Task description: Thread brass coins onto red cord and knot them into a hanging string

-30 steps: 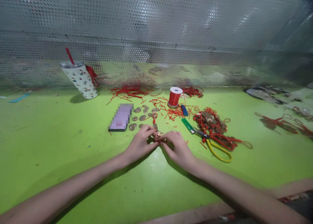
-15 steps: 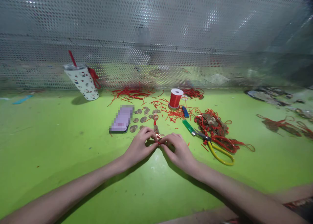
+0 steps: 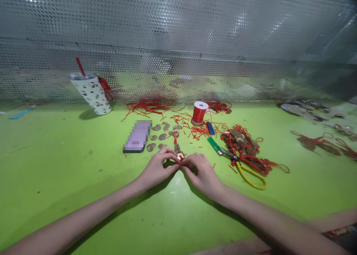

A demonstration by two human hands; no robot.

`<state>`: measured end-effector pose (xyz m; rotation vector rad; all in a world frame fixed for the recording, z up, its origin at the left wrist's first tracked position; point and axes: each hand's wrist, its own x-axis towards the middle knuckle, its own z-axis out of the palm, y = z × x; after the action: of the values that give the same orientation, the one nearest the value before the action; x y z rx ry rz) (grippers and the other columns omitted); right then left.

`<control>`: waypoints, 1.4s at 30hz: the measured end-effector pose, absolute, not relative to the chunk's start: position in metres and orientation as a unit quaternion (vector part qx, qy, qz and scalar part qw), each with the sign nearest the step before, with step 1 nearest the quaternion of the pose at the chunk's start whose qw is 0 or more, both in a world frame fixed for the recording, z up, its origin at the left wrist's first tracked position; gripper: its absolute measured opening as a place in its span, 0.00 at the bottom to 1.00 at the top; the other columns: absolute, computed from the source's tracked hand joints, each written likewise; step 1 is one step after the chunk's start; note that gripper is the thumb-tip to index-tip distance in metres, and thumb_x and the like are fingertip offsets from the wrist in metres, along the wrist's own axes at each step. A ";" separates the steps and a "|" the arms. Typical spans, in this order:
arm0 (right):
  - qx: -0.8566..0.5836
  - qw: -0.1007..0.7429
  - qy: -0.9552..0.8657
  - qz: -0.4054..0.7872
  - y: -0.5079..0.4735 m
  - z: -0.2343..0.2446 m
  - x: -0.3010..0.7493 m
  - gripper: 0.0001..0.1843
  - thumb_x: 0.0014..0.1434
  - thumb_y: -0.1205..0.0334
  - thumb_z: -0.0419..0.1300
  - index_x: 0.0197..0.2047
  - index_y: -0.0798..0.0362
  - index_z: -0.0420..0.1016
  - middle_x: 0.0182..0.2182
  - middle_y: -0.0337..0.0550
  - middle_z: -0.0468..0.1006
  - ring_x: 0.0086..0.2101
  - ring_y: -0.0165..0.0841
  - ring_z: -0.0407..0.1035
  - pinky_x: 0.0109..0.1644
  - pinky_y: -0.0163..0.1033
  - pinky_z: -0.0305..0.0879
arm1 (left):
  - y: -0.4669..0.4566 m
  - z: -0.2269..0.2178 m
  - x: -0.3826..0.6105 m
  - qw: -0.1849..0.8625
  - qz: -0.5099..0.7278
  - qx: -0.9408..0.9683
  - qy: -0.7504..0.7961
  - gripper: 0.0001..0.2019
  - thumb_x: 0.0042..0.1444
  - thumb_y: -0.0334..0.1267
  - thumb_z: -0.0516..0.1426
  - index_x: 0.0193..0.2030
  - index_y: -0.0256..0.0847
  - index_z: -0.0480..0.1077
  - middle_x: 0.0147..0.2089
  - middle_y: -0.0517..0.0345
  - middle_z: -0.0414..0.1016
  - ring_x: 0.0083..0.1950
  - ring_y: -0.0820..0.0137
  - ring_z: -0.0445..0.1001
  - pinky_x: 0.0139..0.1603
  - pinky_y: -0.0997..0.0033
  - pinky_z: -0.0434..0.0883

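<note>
My left hand and my right hand meet at the middle of the green table, each pinching the red cord at the near end of a coin string. The string's coins lie in a line leading away from my fingertips, with a knotted red loop at the far end. A shinier coin sits right by my fingers. The exact course of the cord between the fingertips is too small to make out. Loose coins lie just beyond my left hand.
Yellow-handled scissors, a green lighter and a pile of corded coins lie to the right. Farther back are a blue lighter, a red thread spool and cord scraps. A phone and a tumbler stand left.
Both hands stay pinched at the string's near end, with only slight finger movement. The whole view has shifted a little, so things appear slightly farther left.
</note>
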<state>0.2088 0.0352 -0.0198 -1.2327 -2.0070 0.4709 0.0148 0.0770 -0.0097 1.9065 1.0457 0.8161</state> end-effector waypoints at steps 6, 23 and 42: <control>-0.473 0.364 -0.780 0.189 0.035 -0.020 0.209 0.07 0.61 0.74 0.64 0.38 0.52 0.74 0.32 0.40 0.79 0.35 0.37 0.71 0.44 0.44 0.62 | 0.079 -0.008 0.015 0.422 0.316 0.741 0.415 0.03 0.57 0.38 0.64 0.34 0.43 0.79 0.49 0.49 0.76 0.53 0.59 0.75 0.60 0.52 0.69; -0.421 0.317 -0.833 0.168 0.030 -0.019 0.206 0.06 0.64 0.70 0.54 0.44 0.54 0.69 0.34 0.47 0.76 0.35 0.38 0.67 0.46 0.46 0.63 | 0.081 -0.014 0.018 0.366 0.336 0.741 0.452 0.05 0.58 0.38 0.60 0.34 0.39 0.74 0.40 0.54 0.74 0.45 0.62 0.73 0.49 0.61 0.68; -0.392 0.230 -0.877 0.159 0.034 -0.022 0.207 0.06 0.62 0.69 0.52 0.42 0.54 0.67 0.37 0.50 0.75 0.40 0.41 0.68 0.49 0.48 0.62 | 0.082 -0.006 0.027 0.434 0.359 0.695 0.446 0.07 0.56 0.40 0.62 0.35 0.38 0.75 0.35 0.56 0.76 0.34 0.69 0.69 0.37 0.68 0.65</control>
<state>0.2073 0.0336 -0.0222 -1.0773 -2.4114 0.4365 0.0274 0.0820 -0.0064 1.7305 1.1109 0.8948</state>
